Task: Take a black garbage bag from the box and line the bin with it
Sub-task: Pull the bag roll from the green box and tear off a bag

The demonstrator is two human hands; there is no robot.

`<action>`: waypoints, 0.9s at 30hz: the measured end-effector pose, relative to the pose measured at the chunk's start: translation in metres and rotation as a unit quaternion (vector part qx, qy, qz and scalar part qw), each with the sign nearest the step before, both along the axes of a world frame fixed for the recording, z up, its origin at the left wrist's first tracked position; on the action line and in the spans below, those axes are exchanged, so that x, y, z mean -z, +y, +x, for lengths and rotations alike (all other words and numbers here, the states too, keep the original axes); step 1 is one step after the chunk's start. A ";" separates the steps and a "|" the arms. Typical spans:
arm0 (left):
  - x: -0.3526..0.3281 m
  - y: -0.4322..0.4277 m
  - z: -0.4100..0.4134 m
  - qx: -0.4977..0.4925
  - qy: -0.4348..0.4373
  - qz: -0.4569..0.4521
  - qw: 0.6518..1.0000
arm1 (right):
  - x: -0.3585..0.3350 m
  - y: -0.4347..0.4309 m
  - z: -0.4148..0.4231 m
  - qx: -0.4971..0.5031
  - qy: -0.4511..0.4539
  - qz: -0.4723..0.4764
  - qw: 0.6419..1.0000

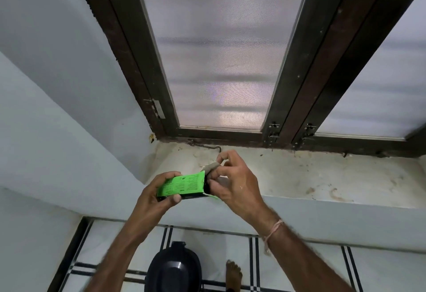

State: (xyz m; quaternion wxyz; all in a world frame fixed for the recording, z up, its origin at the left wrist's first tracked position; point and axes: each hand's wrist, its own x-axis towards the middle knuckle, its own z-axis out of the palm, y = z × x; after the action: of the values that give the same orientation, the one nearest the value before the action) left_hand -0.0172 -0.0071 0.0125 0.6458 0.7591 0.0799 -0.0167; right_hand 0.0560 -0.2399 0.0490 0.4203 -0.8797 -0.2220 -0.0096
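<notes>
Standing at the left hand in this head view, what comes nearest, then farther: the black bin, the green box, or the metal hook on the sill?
1. green box: gripped in the left hand.
2. metal hook: ahead, on the sill.
3. black bin: well below, on the floor.

We see a window w/ frosted panes (pixel 221 61) in a dark brown frame (pixel 147 79). There's a hinge (pixel 159 108) on its left side and slide bolts (pixel 273 130) at the btm. A metal hook latch (pixel 202 146) lies at the back of the stained pale sill (pixel 322 176). Light blue wall (pixel 57 84) on the left. Below are white floor tiles (pixel 299 266) w/ black stripes, and a bare foot (pixel 233 273) on them.
</notes>
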 end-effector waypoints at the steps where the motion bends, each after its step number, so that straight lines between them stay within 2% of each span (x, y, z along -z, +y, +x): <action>1: 0.000 0.000 0.002 -0.002 0.002 -0.003 1.000 | 0.002 0.001 0.002 0.004 -0.004 0.005 1.000; 7: -0.001 0.005 0.013 -0.045 -0.007 0.018 0.999 | 0.010 -0.016 0.017 0.056 0.065 0.127 0.988; 9: 0.002 0.006 0.015 -0.041 -0.014 0.031 0.999 | 0.012 -0.019 0.017 0.057 0.151 0.153 0.975; 12: 0.002 0.004 0.020 -0.036 -0.033 0.050 0.998 | 0.010 -0.014 0.008 0.035 0.292 0.244 0.924; 14: 0.001 0.003 0.024 -0.024 -0.051 0.080 0.995 | 0.012 -0.009 0.005 0.034 0.331 0.239 0.912; 17: 0.005 0.004 0.030 -0.015 -0.064 0.119 0.991 | 0.021 0.000 0.010 0.066 0.324 0.215 0.919; 27: 0.049 0.012 0.077 -0.034 -0.030 0.203 0.978 | 0.030 -0.048 0.032 0.205 0.284 0.322 0.880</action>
State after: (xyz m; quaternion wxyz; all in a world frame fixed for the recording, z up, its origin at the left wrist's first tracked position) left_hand 0.0596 0.0053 -0.0360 0.4806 0.8714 0.0877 0.0447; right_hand 0.0881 -0.2876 0.0192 0.7138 -0.6869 0.1077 0.0842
